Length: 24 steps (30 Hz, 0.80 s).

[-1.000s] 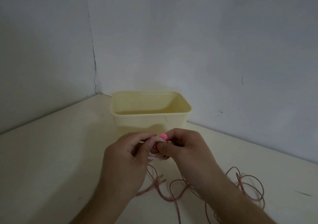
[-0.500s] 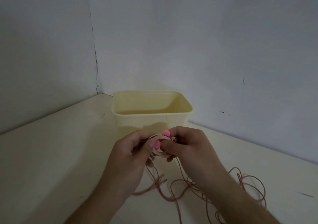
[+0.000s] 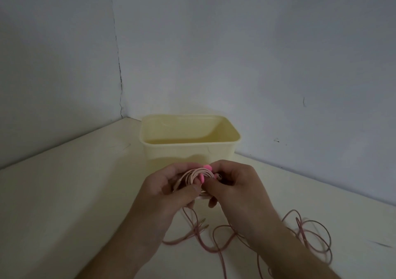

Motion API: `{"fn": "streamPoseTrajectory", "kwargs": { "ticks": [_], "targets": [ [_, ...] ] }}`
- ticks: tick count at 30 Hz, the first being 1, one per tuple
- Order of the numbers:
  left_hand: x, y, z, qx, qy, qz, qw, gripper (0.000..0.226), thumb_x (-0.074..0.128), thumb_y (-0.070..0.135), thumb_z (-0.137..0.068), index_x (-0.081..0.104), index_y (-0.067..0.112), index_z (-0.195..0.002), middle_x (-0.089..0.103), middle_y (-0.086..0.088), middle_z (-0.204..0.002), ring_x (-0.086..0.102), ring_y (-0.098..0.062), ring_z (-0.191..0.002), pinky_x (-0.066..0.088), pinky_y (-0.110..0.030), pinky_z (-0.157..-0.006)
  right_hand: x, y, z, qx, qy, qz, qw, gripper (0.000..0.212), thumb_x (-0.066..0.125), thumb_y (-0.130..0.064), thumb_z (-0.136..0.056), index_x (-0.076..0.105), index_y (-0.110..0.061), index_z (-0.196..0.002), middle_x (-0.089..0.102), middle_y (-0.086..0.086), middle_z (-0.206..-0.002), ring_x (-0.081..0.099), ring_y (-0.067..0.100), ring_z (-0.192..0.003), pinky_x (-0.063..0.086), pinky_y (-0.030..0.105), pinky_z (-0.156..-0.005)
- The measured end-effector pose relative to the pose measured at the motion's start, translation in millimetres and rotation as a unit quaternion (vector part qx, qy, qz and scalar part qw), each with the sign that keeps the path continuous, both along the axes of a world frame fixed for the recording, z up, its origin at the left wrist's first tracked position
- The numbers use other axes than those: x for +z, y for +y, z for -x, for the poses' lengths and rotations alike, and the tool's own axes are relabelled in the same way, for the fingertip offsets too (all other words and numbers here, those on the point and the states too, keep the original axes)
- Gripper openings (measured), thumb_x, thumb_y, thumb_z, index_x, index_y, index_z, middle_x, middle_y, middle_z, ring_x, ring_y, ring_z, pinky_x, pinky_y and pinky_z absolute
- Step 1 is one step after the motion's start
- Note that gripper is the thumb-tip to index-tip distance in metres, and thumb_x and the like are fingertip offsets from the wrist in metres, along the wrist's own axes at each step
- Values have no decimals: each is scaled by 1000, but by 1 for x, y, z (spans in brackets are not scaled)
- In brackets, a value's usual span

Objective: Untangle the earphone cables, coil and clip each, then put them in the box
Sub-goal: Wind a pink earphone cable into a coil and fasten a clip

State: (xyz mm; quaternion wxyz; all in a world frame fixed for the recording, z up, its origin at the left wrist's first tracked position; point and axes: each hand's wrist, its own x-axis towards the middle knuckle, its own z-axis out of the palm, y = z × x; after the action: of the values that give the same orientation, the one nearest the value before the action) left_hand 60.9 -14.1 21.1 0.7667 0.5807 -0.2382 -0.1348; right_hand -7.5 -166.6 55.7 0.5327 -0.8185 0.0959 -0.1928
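Observation:
A pale pink coiled earphone cable (image 3: 194,177) sits between my two hands, just in front of the cream box (image 3: 188,150). My left hand (image 3: 169,195) grips the coil from the left, thumb across its lower side. My right hand (image 3: 233,188) pinches a bright pink clip (image 3: 204,172) on the coil's right part. Loose pink cable (image 3: 216,242) trails from the hands onto the table and loops under my right forearm to the right (image 3: 310,236).
The cream box stands open in the corner where two grey walls (image 3: 235,53) meet. The cream table (image 3: 64,203) stretches to the left and front. I see nothing inside the box from here.
The coil has turned so more of its loops face me, and the pink clip sits lower on it. Both hands stay in front of the box.

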Motion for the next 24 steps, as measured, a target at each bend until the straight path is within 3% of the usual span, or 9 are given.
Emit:
{"fn": "streamPoseTrajectory", "kwargs": {
  "ticks": [4,7,9,11,15,18,24],
  "targets": [
    [3,-4,6,50,-40,-19,998,25,76,-1,-89,77,13,-109,81,-9,-101,77,-32,-95,64,-47,-84,-1,2,0,-6,1,34,999,18,70,-14,-94,79,-27,-87,78,-2,-77,73,21,-71,62,50,-76],
    [3,-6,7,68,-55,10,996,24,74,-7,-88,74,8,-106,81,-11,-97,79,-25,-90,65,-35,-76,0,2,2,6,-7,57,998,20,69,-13,-96,79,-28,-88,77,-8,-78,72,11,-70,60,32,-71],
    [2,-7,8,83,-78,10,993,31,75,-7,-88,73,17,-108,80,-11,-95,78,-26,-89,65,-37,-78,1,4,3,7,-9,77,997,22,67,-13,-96,80,-29,-89,77,-12,-79,71,7,-71,55,21,-68],
    [1,-7,8,92,-100,3,991,40,76,-4,-89,74,29,-112,77,-11,-91,77,-28,-88,65,-40,-80,1,4,3,5,0,92,996,23,66,-12,-96,80,-30,-90,77,-14,-79,71,7,-71,53,18,-66],
    [-1,-7,7,101,-151,-28,983,33,75,0,-92,79,27,-110,79,-6,-103,77,-27,-99,63,-52,-88,1,4,4,2,9,96,995,23,67,-13,-95,81,-30,-91,78,-13,-79,72,8,-71,58,27,-69],
    [-2,-7,7,115,-158,-29,980,23,76,4,-92,81,24,-102,80,-5,-99,78,-26,-96,64,-52,-84,2,2,4,6,12,84,996,20,67,-15,-94,80,-29,-87,77,-8,-78,71,12,-71,60,41,-76],
    [3,-6,8,111,-129,-19,985,20,76,4,-91,80,22,-97,81,-6,-97,78,-27,-94,64,-57,-79,4,2,2,28,0,28,999,16,71,-17,-94,81,-27,-87,78,0,-79,73,23,-72,61,53,-77]
  ]
}}
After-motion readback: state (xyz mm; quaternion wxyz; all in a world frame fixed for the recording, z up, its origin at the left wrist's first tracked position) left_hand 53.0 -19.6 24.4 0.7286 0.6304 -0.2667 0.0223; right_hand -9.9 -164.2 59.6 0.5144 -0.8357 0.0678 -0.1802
